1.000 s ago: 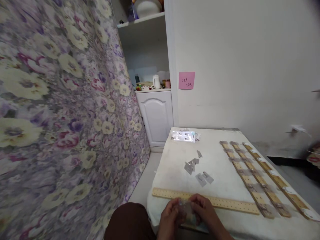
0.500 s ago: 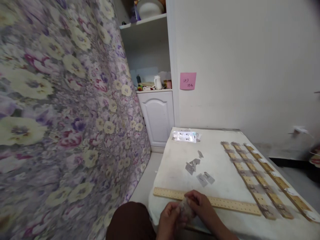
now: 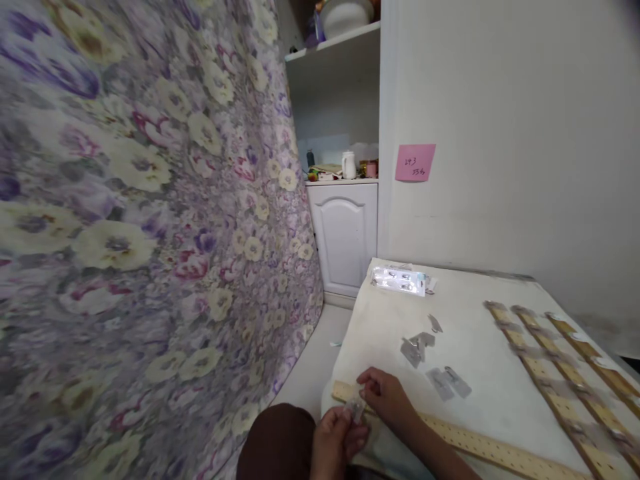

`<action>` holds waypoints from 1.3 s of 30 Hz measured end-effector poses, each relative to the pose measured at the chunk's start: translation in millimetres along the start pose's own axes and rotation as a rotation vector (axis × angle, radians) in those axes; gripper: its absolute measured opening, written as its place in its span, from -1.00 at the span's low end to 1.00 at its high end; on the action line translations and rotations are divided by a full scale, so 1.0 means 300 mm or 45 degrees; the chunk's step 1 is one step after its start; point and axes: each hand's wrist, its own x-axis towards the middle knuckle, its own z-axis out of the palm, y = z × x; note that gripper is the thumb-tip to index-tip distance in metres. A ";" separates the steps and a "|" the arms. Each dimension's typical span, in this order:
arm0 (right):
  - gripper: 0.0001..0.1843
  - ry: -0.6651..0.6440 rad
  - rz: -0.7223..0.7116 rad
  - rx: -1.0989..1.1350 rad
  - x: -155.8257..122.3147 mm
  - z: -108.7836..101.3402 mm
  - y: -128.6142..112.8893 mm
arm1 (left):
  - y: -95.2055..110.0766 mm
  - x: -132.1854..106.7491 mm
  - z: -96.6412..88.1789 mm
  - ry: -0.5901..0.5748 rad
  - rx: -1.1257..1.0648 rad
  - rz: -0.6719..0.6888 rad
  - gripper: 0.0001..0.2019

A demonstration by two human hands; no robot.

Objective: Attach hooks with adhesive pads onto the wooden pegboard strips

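Note:
My left hand (image 3: 334,433) pinches a small clear adhesive hook (image 3: 356,405) between thumb and fingers, low in the view above my knee. At the upper edge of that hook, my right hand (image 3: 387,395) has its thumb and forefinger closed; exactly what part they grip is too small to tell. Under and behind my hands runs a pale wooden strip with rows of holes (image 3: 480,440), partly covered by the right forearm. Farther up the table lie several loose clear hooks (image 3: 447,383), some overlapping in a small pile (image 3: 417,348).
Flat clear packaging with hooks (image 3: 399,280) lies at the table's far left corner. On the right, wooden strips (image 3: 550,373) bear clear hooks, and another strip (image 3: 583,347) bears white discs. A floral curtain (image 3: 200,267) hangs at the left; a white cabinet (image 3: 345,233) stands behind.
The view has swung left, so the table sits farther right. My right hand's fingers have moved up to the hook's upper edge, and the hook shows more between my hands.

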 end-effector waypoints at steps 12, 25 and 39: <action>-0.78 -0.031 0.027 -0.085 0.135 0.116 0.032 | 0.014 0.093 -0.047 0.189 0.081 0.062 -0.69; -0.77 -0.044 0.067 -0.206 0.134 0.131 0.048 | 0.020 0.110 -0.056 0.190 0.041 -0.036 -0.69; -0.75 -0.042 0.087 -0.209 0.126 0.134 0.039 | 0.015 0.106 -0.054 0.203 0.098 0.020 -0.73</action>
